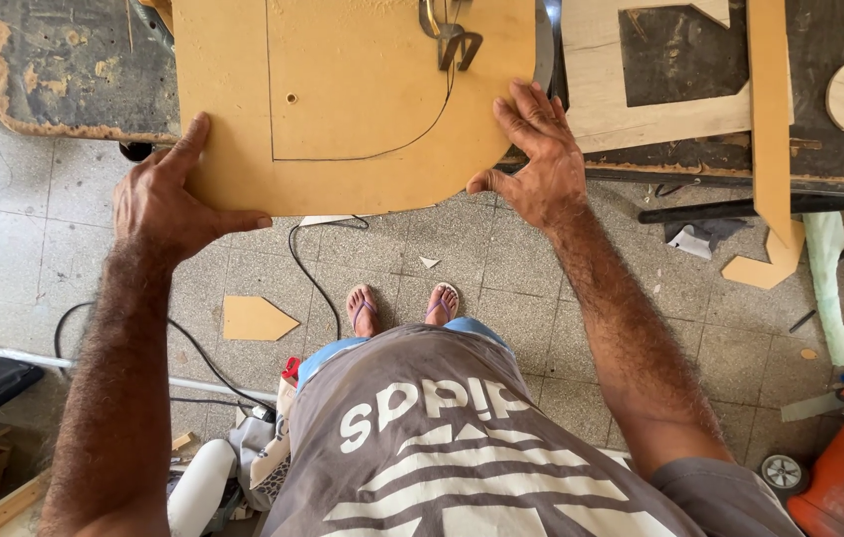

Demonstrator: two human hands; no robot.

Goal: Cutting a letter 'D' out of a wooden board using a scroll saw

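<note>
Guiding the flat tan fibreboard panel (352, 99) with a pencilled outline needs both hands to stay low and steady. It lies on the worn dark workbench (74, 70), its rounded near edge hanging over the grey tiled floor (4, 239). The left hand (168, 199) clamps the panel's left corner, thumb on top and fingers curled under the edge. The right hand (536, 159) lies spread flat, fingers pressed on the surface by the right edge, thumb hooked at the rim. At the far side the metal foot of a small saw (447, 35) sits on the dark cut line, which curves along the drawn shape.

To do this step well, I judge that the panel should be turned slowly, so the blade follows the curve. Both hands should remain well apart from the blade, pushing evenly. A black cable (312, 273) and a tan offcut (255, 318) lie on the floor near the 2 sandalled feet (402, 306).
</note>
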